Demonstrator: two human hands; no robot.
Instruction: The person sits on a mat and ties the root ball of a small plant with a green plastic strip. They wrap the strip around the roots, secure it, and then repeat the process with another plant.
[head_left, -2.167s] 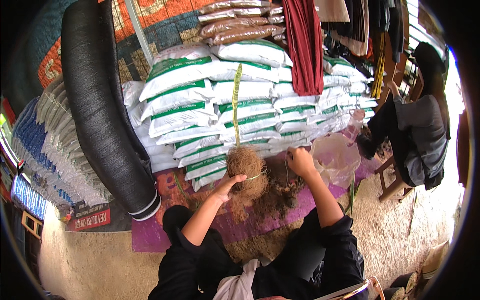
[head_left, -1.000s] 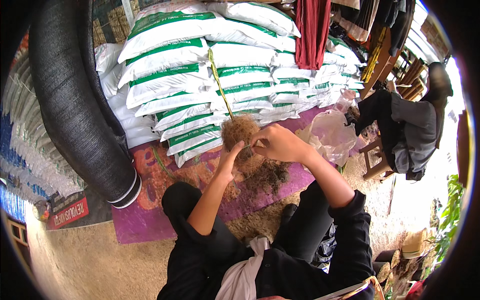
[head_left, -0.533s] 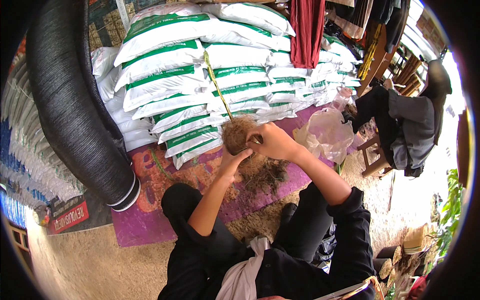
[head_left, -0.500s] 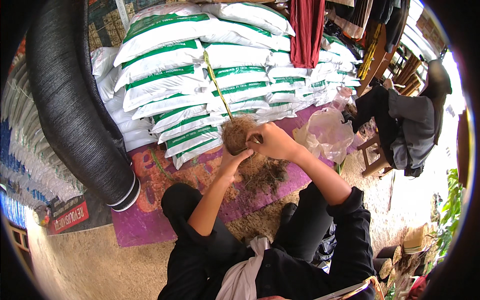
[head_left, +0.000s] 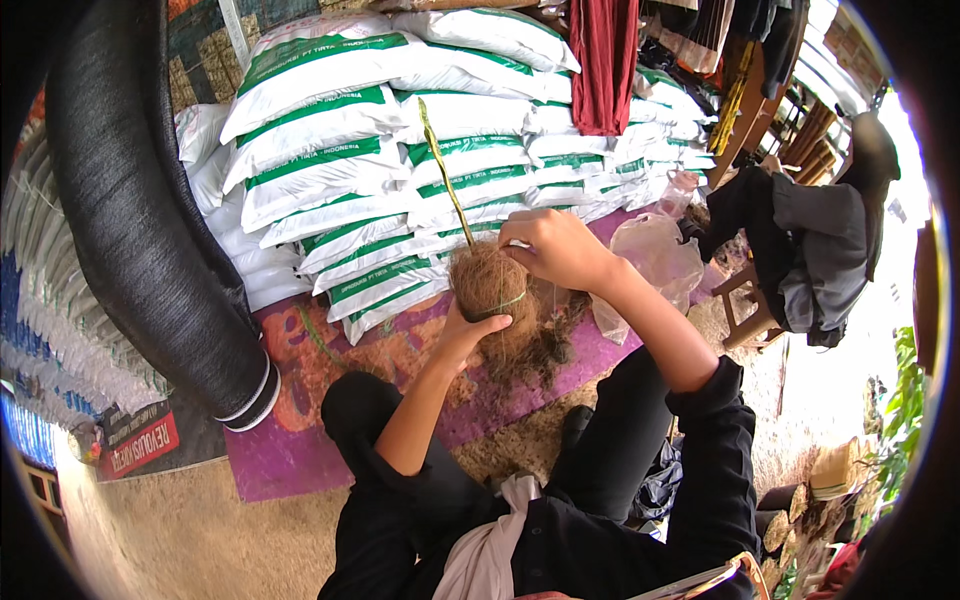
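A round ball of brown coconut fibre [head_left: 484, 280] rests in my left hand [head_left: 466, 334], which cups it from below and the left with the thumb across its front. From its top rises a long, thin yellow-green plant stem [head_left: 443, 168], leaning to the left. A thin, pale green string [head_left: 512, 301] crosses the ball's right side. At the ball's upper right is my right hand [head_left: 562, 248], its fingers bent and pinched together against the fibre. Whatever sits between those fingertips is too small to make out. Loose dark fibre and soil [head_left: 540, 352] lie beneath on the purple mat [head_left: 465, 412].
White sacks with green bands [head_left: 370, 170] are stacked in front of me. A black rolled net [head_left: 150, 220] stands at the left. A clear plastic bag [head_left: 655, 260] lies at the right, near another person [head_left: 815, 230] by a small brown stool [head_left: 748, 308].
My right hand has risen from the ball's front to its upper right. The ball has turned, so the green string now shows, and my left thumb lies lower.
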